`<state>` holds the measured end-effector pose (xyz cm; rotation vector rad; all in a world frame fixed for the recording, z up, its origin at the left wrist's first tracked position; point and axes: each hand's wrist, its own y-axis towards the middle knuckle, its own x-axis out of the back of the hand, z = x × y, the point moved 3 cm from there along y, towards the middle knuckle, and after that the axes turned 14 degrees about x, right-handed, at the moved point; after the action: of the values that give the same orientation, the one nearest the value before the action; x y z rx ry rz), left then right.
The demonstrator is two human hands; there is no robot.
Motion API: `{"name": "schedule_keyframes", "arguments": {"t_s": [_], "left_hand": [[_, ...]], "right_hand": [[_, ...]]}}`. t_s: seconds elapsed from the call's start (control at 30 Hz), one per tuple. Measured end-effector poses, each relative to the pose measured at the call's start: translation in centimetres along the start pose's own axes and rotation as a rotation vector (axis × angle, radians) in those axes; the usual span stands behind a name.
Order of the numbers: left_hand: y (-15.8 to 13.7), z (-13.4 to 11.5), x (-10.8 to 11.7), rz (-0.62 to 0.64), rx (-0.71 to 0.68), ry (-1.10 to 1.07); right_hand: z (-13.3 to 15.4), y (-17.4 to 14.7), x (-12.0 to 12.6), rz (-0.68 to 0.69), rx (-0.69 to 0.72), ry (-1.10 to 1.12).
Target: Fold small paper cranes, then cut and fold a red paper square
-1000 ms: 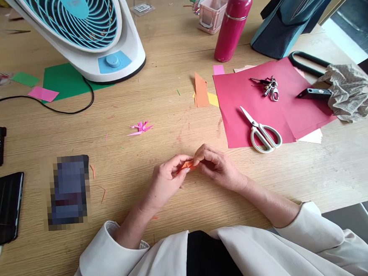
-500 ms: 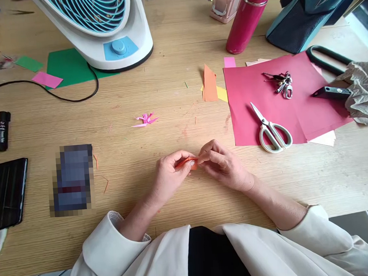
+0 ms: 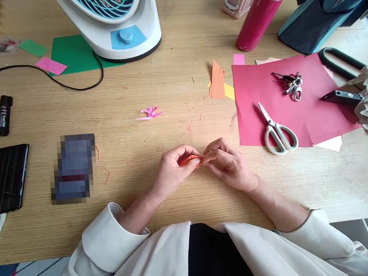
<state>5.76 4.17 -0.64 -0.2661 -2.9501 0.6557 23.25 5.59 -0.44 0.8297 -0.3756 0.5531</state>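
Observation:
A small piece of folded orange paper (image 3: 188, 159) is held between my two hands, just above the table near its front. My left hand (image 3: 177, 168) pinches it between thumb and fingers, covering part of it. At the paper's right end, my right hand (image 3: 229, 163) has thumb and forefinger closed on its tip. The exact folds are too small to make out. Beyond my hands lies a pink folded paper crane (image 3: 150, 113) on the wooden table (image 3: 167, 84).
White-handled scissors (image 3: 278, 133) and keys (image 3: 290, 84) lie on red paper sheets (image 3: 251, 104) at the right. Folded orange paper (image 3: 218, 81) is beside them. A fan (image 3: 128, 36) and red bottle (image 3: 262, 17) stand at the back. A marker (image 3: 4, 115) and dark phone (image 3: 8, 179) are left.
The camera view has shifted a little, so table items appear moved slightly right. Both hands keep hold of the orange paper, with hardly any change in their grip.

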Motion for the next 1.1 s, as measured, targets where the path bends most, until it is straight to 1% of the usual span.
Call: {"name": "schedule_keyframes", "arguments": {"t_s": [0.13, 0.3, 0.5, 0.63, 0.73, 0.9, 1.0, 1.1], "left_hand": [[-0.2, -0.2, -0.1, -0.032, -0.029, 0.017], [-0.3, -0.4, -0.1, -0.065, -0.028, 0.055], [-0.4, -0.6, -0.2, -0.064, -0.033, 0.069], [-0.4, -0.6, -0.3, -0.059, -0.049, 0.06], [-0.4, -0.5, -0.4, -0.054, -0.052, 0.032], [-0.4, -0.2, -0.5, -0.034, -0.04, -0.035], [-0.4, -0.3, -0.5, -0.029, -0.025, -0.049], [-0.5, -0.3, -0.5, -0.036, -0.047, -0.03]], "right_hand": [[0.0, 0.2, 0.0, -0.036, -0.047, 0.056], [-0.1, 0.3, -0.3, -0.078, -0.106, 0.154], [-0.4, -0.3, -0.9, -0.145, -0.299, 0.398], [-0.3, -0.3, -1.1, -0.188, -0.367, 0.587], [-0.3, -0.1, -1.2, -0.217, -0.389, 0.668], [-0.6, -0.3, -1.3, -0.223, -0.39, 0.743], [-0.7, -0.3, -1.3, -0.224, -0.374, 0.755], [-0.6, -0.3, -1.2, -0.222, -0.373, 0.742]]}}
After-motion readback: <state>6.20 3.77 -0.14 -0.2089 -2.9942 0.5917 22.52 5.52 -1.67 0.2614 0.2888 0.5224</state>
